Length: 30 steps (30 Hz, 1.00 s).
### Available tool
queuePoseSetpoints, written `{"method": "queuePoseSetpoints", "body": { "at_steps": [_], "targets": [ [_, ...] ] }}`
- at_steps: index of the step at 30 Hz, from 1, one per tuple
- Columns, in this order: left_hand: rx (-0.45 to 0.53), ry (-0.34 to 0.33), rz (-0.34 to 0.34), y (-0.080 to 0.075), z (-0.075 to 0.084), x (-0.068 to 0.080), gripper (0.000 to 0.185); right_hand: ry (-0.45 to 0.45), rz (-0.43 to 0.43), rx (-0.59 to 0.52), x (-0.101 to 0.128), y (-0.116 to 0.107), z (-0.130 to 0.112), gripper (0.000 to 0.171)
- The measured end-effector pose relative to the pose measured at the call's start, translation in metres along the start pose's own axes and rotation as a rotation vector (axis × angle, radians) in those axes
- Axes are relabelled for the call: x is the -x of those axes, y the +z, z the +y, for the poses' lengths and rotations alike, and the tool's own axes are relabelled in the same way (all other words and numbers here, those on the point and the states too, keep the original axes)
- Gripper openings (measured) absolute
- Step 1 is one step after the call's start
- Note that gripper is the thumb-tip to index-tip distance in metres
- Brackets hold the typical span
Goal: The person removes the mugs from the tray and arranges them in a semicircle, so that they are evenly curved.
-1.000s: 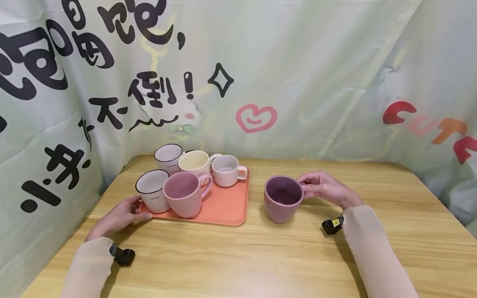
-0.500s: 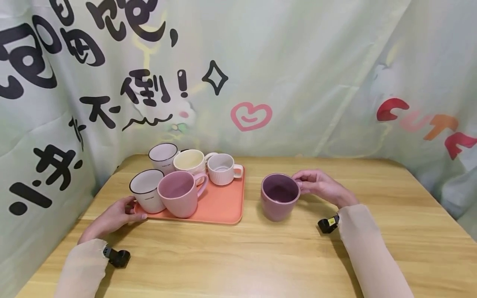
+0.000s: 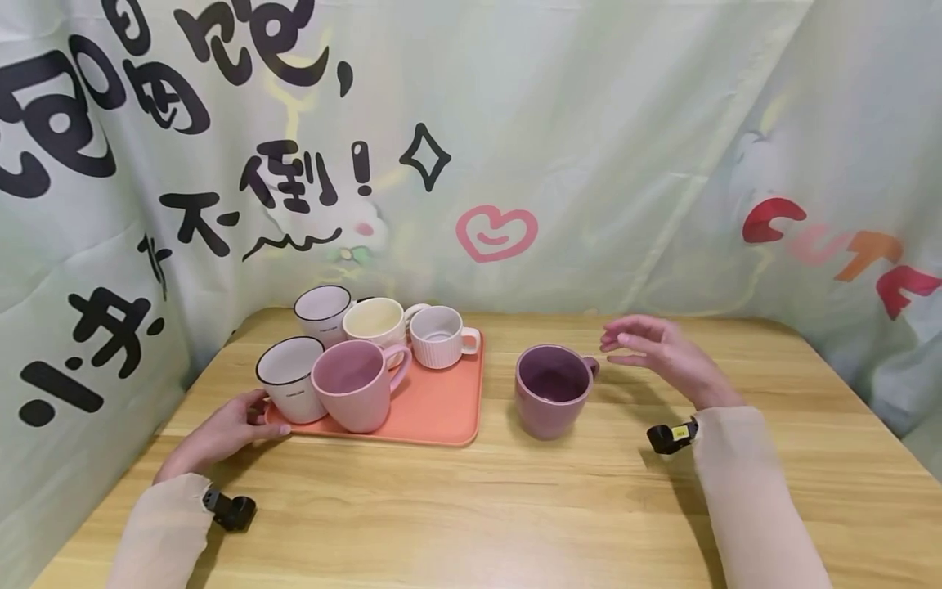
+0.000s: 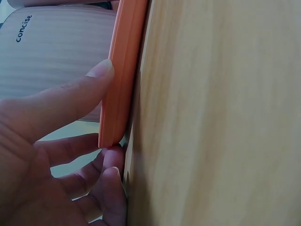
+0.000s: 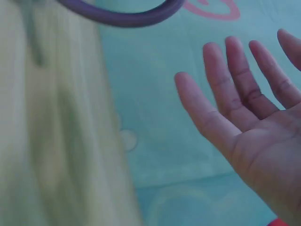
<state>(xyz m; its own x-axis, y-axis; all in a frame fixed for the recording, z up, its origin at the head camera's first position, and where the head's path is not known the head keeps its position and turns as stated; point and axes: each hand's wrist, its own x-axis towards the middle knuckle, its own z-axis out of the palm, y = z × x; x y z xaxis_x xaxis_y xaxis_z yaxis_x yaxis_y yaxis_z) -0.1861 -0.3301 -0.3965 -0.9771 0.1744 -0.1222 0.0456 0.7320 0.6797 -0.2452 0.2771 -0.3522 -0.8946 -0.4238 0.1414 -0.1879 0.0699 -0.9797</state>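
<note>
On the wooden table stands a purple mug [image 3: 552, 409], upright, its handle [image 5: 127, 19] arching across the top of the right wrist view. My right hand [image 3: 670, 356] is just right of that handle, apart from it, fingers extended and holding nothing. At the left, my left hand [image 3: 221, 429] grips the near left corner of an orange tray [image 3: 441, 401], thumb [image 4: 101, 70] on its rim and fingers curled at the corner. The tray bears a pink mug [image 3: 356, 397], a dark-rimmed white mug [image 3: 294, 397] close to my left hand, and others behind.
Towards the tray's back are another dark-rimmed mug [image 3: 324, 315], a cream mug [image 3: 374, 323] and a small ribbed mug [image 3: 437, 348]. A printed curtain [image 3: 589, 164] hangs behind the table [image 3: 456, 515]. Bare tabletop lies between tray and purple mug.
My right hand has let go of the purple mug's handle and moved up and to the right. The mug stays standing. The left hand keeps its hold on the tray.
</note>
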Motion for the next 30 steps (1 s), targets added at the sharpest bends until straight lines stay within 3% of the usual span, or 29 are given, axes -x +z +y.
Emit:
{"method": "queuePoseSetpoints", "body": {
  "at_steps": [5,10,15,21,30],
  "targets": [
    [0.016,-0.008,0.006,0.004,-0.001,0.004,0.081,0.037,0.074,0.056,-0.012,0.005,-0.026,0.023],
    [0.025,-0.014,0.002,0.004,0.001,0.002,0.082,0.075,0.038,0.156,-0.028,0.016,-0.054,0.040],
    [0.019,-0.013,0.007,0.003,0.002,0.001,0.080,0.101,0.004,0.207,-0.045,0.033,-0.080,0.046],
    [0.003,-0.010,0.011,0.002,0.004,0.001,0.080,0.090,0.009,0.186,-0.063,0.060,-0.102,0.046],
    [-0.010,-0.034,0.004,0.000,0.003,0.001,0.083,0.105,-0.025,0.115,-0.083,0.098,-0.107,0.041]
  ]
}}
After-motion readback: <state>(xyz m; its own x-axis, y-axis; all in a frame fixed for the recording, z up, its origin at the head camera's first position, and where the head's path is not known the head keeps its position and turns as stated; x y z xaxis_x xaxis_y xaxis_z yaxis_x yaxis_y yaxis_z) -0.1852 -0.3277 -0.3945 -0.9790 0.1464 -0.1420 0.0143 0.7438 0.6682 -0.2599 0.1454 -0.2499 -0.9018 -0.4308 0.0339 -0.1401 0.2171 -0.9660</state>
